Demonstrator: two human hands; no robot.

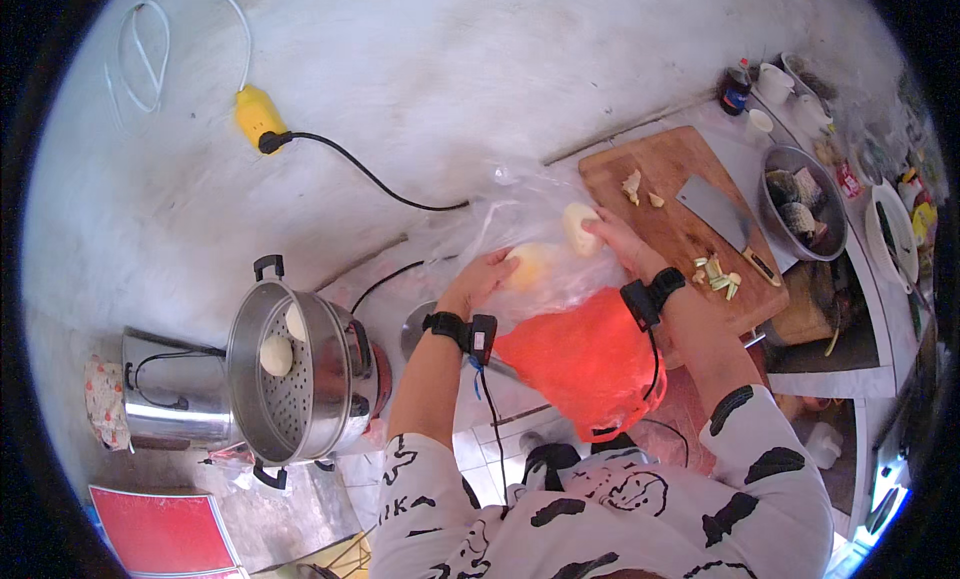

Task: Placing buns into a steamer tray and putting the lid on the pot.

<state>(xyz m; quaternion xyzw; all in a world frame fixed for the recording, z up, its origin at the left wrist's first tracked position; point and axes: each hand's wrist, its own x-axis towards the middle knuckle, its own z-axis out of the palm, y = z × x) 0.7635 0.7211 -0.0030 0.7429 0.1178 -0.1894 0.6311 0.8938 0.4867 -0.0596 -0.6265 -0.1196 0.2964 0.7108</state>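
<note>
My right hand (626, 241) grips a pale steamed bun (581, 230) above a clear plastic bag (480, 226). Against the fingers of my left hand (484, 275) rests a yellowish bun (531, 267); whether plastic film lies between them is hard to tell. A red plastic bag (585, 354) hangs just below the clear one. Over to the left stands a metal steamer pot (289, 444) with black handles. On its perforated tray lie a round bun (276, 355) and a second bun (297, 322), partly cut off by the rim.
At right, a wooden cutting board (637, 147) carries a cleaver (712, 211), peeled pieces and chopped bits (720, 275). Beyond it sits a metal bowl (840, 234) of fish pieces. A black cord (360, 166) runs from a yellow socket (255, 113). A dark bottle (735, 89) stands behind.
</note>
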